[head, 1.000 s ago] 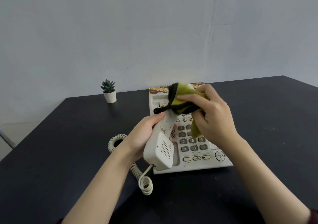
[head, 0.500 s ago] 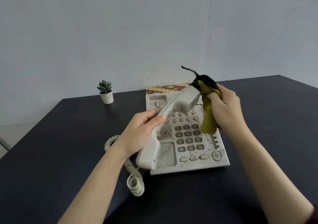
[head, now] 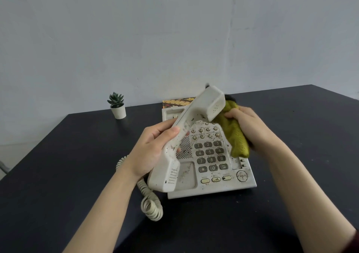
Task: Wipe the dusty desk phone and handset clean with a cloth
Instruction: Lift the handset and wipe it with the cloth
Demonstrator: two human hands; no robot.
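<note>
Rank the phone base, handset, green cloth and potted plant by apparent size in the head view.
1. Phone base
2. Handset, held nearer the camera, so unsure against the base
3. Green cloth
4. Potted plant

Readable marks: desk phone (head: pixel 211 188) keypad only.
Grey keys show 1 2 3 / 4 5 6 / 7 8 9 / * 0, last key's symbol unclear. Round dial at the near right corner reads "VOL". Small labels over the upper buttons and the cream keys are too blurred to read.

The handset (head: pixel 186 136) hides the phone (head: pixel 211 175) cradle; key labels too small.
</note>
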